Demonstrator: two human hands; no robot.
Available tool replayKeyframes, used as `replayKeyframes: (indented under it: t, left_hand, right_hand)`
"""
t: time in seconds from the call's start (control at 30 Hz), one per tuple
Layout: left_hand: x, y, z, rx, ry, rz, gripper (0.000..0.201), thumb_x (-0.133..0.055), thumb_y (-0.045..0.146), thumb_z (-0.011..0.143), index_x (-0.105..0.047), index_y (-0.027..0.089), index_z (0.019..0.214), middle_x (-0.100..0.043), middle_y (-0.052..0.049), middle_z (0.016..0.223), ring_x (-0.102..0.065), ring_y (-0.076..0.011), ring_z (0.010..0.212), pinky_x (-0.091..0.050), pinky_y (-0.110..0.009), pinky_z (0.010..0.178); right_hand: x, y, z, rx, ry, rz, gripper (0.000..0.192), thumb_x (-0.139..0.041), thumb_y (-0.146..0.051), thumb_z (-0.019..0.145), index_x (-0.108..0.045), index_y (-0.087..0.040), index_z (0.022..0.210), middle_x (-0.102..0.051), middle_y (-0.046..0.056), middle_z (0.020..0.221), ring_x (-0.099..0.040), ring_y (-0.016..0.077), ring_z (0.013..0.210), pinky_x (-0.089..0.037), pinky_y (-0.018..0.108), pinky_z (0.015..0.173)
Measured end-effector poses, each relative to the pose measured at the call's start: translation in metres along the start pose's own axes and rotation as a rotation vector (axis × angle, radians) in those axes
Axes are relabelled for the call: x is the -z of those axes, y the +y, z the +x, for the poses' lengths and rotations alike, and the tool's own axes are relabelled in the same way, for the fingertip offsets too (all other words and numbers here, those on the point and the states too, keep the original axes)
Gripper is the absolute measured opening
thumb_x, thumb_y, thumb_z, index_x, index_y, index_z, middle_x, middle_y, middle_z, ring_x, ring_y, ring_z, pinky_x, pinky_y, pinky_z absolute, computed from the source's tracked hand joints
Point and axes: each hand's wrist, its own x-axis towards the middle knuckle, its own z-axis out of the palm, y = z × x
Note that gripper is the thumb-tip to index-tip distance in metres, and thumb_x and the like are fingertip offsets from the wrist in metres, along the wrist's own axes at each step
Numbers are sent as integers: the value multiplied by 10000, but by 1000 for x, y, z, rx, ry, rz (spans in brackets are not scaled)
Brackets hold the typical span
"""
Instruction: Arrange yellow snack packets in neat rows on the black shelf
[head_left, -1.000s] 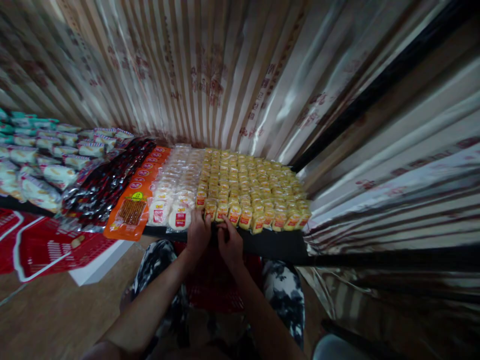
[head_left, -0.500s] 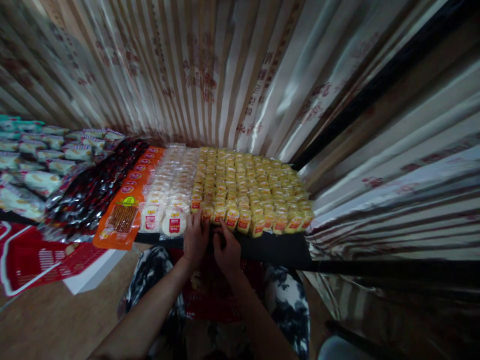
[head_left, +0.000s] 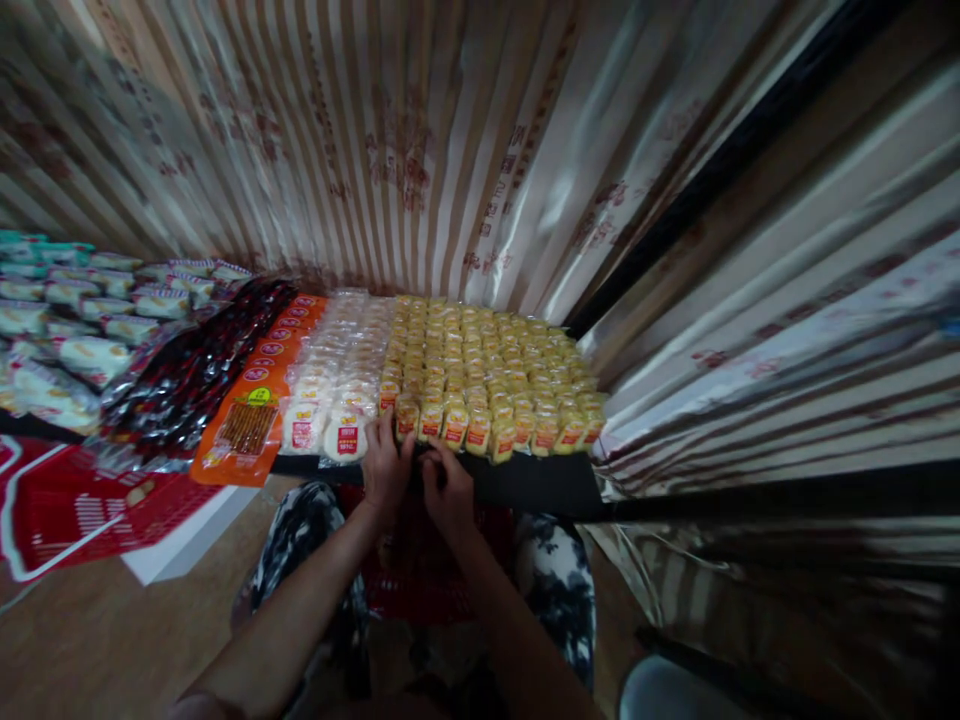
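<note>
Both hands are at the front edge of a dark shelf [head_left: 540,480]. The left hand [head_left: 384,468] and the right hand [head_left: 447,490] sit close together, fingers touching the front row of small yellow wrapped snacks with red labels [head_left: 480,375]. Just left of those lie round white snacks in clear wrappers [head_left: 337,385], then long orange packets [head_left: 251,415] and dark shiny packets [head_left: 187,375]. A red plastic basket [head_left: 67,510] sits lower down on the left. Shiny striped plastic sheets [head_left: 420,140] hang behind.
</note>
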Motion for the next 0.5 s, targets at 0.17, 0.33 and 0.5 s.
replayKeyframes:
  t: [0.17, 0.33, 0.5]
  left_hand:
    - [17, 2, -21, -64, 45, -86, 287, -406, 209, 873, -522, 145, 1127, -556, -118, 1056, -547, -202, 1019, -476, -314, 832]
    - [35, -9, -82, -73, -211, -186, 198, -378, 184, 880, -575, 178, 904, -574, -69, 938, -578, -155, 903, -474, -271, 798]
    - [23, -28, -120, 239, -645, -45, 265, -392, 175, 861, -602, 157, 1021, -594, -102, 1068, -606, -184, 916, -473, -307, 823]
  right_hand:
    - [10, -14, -22, 87, -2, -5, 291, -404, -248, 863, -628, -178, 1037, -699, 78, 873, -654, 167, 795, -512, 287, 782]
    - [7, -5, -65, -82, -120, -47, 275, -391, -232, 857, -656, -181, 908, -704, 75, 910, -652, 169, 840, -494, 267, 794]
    - [-11, 27, -85, -464, -404, -195, 303, -408, -162, 835, -641, -178, 1028, -689, 73, 1018, -639, 181, 939, -458, 270, 848]
